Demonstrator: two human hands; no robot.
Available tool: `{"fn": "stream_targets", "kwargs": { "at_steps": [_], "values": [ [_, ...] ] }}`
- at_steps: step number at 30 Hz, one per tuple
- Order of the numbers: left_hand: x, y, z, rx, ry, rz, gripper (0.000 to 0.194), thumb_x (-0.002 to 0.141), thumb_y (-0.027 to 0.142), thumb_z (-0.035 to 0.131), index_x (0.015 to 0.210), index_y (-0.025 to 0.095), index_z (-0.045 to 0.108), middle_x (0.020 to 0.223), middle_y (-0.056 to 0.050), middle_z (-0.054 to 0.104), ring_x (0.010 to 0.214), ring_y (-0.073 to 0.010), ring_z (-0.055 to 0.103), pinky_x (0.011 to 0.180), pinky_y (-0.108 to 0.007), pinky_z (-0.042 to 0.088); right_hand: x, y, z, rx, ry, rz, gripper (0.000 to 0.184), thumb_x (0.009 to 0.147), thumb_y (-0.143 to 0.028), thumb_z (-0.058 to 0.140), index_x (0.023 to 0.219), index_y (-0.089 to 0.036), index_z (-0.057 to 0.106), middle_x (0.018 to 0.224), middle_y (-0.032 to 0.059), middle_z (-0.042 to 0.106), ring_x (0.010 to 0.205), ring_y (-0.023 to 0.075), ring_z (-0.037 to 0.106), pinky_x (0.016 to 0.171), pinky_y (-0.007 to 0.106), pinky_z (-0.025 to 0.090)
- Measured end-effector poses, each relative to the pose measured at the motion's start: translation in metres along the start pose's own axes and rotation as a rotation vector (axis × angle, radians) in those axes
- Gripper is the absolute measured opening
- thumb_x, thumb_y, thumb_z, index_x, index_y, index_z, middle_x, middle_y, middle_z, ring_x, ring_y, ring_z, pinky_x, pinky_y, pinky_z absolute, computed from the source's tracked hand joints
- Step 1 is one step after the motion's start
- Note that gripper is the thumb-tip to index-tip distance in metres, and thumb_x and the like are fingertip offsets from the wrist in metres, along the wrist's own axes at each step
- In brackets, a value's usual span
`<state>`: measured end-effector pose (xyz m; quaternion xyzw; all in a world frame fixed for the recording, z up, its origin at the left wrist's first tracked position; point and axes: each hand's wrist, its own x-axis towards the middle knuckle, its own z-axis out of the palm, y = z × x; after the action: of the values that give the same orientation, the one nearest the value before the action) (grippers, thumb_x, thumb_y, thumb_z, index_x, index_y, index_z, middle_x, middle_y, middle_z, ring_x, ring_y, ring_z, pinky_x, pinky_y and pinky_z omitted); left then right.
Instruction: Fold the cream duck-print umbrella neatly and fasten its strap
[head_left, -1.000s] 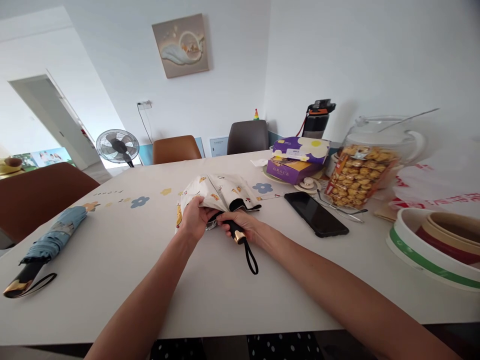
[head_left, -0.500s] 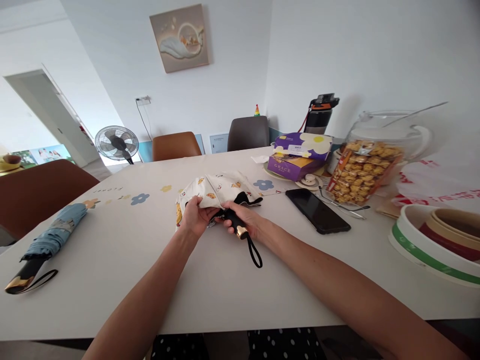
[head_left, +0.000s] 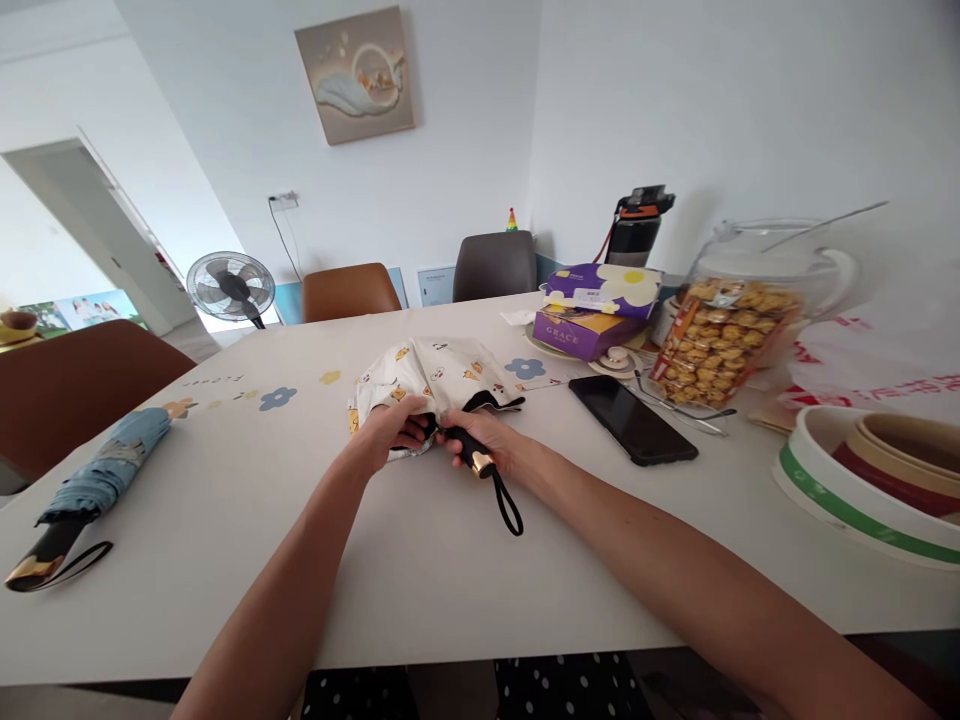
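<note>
A white folding umbrella with small yellow-brown cartoon prints and a black underside lies loosely folded on the table before me. Its black handle, with a gold band and a wrist strap, points toward me. My right hand is wrapped round the top of that handle. My left hand has its fingers curled at the lower edge of the canopy, left of the handle; its fingertips are partly tucked under the cloth. A blue folded umbrella with a black and gold handle rests at the far left.
On the right lie a black phone and glasses. Behind them are purple boxes, a dark bottle, a glass jug and a snack bag. Tape rolls sit at the right edge.
My left hand has shifted from pinching the canopy's edge to reaching its fingers in under the cloth. The canopy's left side has settled slightly. My right hand stays on the handle.
</note>
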<state>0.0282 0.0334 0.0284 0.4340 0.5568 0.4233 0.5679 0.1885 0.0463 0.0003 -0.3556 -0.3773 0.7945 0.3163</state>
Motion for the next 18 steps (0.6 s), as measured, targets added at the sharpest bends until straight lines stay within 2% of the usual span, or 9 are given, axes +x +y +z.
{"fn": "stream_targets", "kwargs": {
  "at_steps": [3,6,9,12,15,18],
  "values": [
    [-0.002,-0.001,0.005,0.050,0.045,-0.030,0.040,0.062,0.050,0.066,0.067,0.010,0.062,0.065,-0.009,0.062,0.049,-0.0148,0.057,0.047,-0.028,0.050,0.003,0.002,-0.002,-0.044,0.007,-0.005,0.008,0.074,-0.015,0.056,0.080,-0.010,0.055,0.063,0.0013,0.057,0.039,0.0062,0.046,0.035,0.023,0.050],
    [-0.002,-0.005,0.012,0.113,0.176,-0.041,0.040,0.059,0.049,0.070,0.060,0.010,0.059,0.056,-0.009,0.060,0.044,-0.0140,0.055,0.044,-0.026,0.049,0.007,0.005,-0.005,-0.112,0.025,0.021,0.009,0.074,-0.018,0.057,0.078,-0.010,0.056,0.064,0.0036,0.059,0.039,0.0076,0.048,0.033,0.023,0.049],
    [0.000,-0.008,0.014,0.089,0.109,-0.066,0.036,0.059,0.043,0.073,0.061,0.010,0.059,0.054,-0.009,0.061,0.044,-0.0137,0.056,0.043,-0.024,0.048,0.007,0.006,-0.007,-0.155,0.030,0.053,0.011,0.074,-0.021,0.058,0.077,-0.010,0.056,0.063,0.0044,0.060,0.039,0.0087,0.050,0.032,0.022,0.047],
    [0.001,-0.009,0.011,0.032,0.022,-0.085,0.034,0.059,0.039,0.074,0.067,0.009,0.061,0.058,-0.009,0.062,0.046,-0.0135,0.058,0.041,-0.021,0.047,0.002,0.003,-0.005,-0.109,-0.026,0.073,0.018,0.076,-0.029,0.059,0.081,-0.012,0.056,0.066,0.0046,0.061,0.043,0.0094,0.053,0.032,0.019,0.046],
    [0.001,-0.009,0.010,0.025,0.037,-0.073,0.032,0.059,0.038,0.075,0.064,0.010,0.060,0.056,-0.007,0.060,0.046,-0.0128,0.057,0.039,-0.019,0.044,-0.003,-0.003,-0.001,-0.078,-0.053,0.102,0.027,0.075,-0.038,0.062,0.085,-0.015,0.056,0.070,0.0038,0.062,0.046,0.0096,0.056,0.030,0.018,0.043],
    [-0.001,-0.009,0.012,0.061,0.038,-0.058,0.033,0.059,0.040,0.074,0.060,0.011,0.059,0.049,-0.005,0.057,0.042,-0.0105,0.053,0.039,-0.018,0.042,-0.005,-0.006,0.000,-0.102,-0.049,0.176,0.023,0.072,-0.031,0.067,0.081,-0.013,0.056,0.069,0.0020,0.062,0.042,0.0069,0.052,0.031,0.017,0.043]
  ]
}}
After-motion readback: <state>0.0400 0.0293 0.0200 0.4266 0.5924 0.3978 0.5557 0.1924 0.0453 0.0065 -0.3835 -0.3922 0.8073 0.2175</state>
